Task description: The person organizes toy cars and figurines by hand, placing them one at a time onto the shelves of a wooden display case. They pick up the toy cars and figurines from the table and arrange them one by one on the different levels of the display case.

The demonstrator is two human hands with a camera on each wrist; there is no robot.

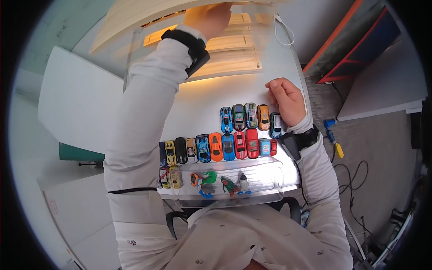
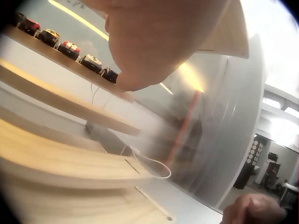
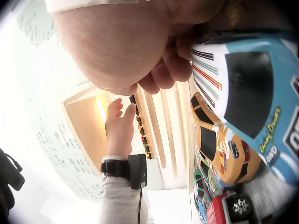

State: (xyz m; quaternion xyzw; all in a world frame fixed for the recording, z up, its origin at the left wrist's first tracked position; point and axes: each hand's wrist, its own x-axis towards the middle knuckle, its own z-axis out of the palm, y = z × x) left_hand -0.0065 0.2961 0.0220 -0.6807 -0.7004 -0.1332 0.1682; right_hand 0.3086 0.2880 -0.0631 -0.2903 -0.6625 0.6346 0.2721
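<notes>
My left hand [image 1: 209,20] is raised at the top of a stepped wooden display shelf [image 1: 245,66]. In the left wrist view a row of toy cars [image 2: 69,50] lines the upper tier, and the hand is right beside the dark car [image 2: 110,74] at its end. The right wrist view shows the left hand's fingers [image 3: 114,108] spread from the thumb with nothing between them. My right hand [image 1: 290,101], fingers loosely curled and holding nothing visible, is at the desk's right side. Just below it is a blue-and-white toy car [image 1: 275,125], beside a yellow-orange one [image 1: 263,117].
Two rows of toy cars [image 1: 228,146] stand on the white desk [image 1: 198,105]. At its front edge, a clear plastic tray [image 1: 275,191] holds several small toy figures [image 1: 229,184]. A white cable [image 1: 288,33] loops beside the shelf. Dark cables [image 1: 355,180] lie on the floor at right.
</notes>
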